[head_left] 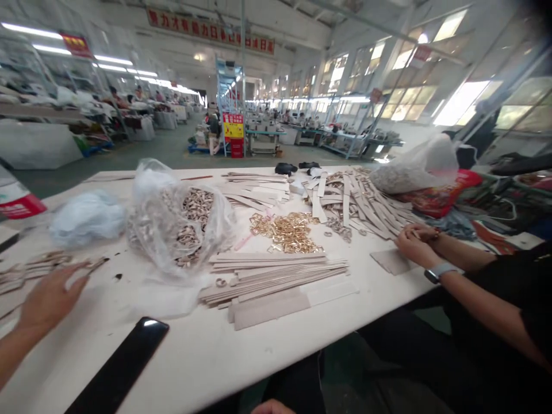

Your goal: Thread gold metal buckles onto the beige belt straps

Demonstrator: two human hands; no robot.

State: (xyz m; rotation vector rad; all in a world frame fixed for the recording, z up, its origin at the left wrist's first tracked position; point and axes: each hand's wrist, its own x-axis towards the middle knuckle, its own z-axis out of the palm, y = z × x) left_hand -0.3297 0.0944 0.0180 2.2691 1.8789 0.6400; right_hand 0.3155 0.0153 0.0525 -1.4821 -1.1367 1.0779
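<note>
At the left of the table my left hand (49,296) pinches a short beige strap piece (99,264) between thumb and fingertips. Its dark end points right. Under and beyond the hand lie more short strap pieces (41,264). Of my right hand (272,407) only a sliver shows at the bottom edge, below the table; its fingers are out of sight. A black phone (121,368) lies to the right of my left hand. Farther right is a clear plastic bag (161,230) filled with small beige loops (196,213).
Long beige strips (276,279) lie stacked mid-table, before a heap of gold buckles (291,231). More strips (366,198) pile up behind. A co-worker's hands (416,241) work at the right edge. A pale blue plastic bundle (88,217) lies at the left.
</note>
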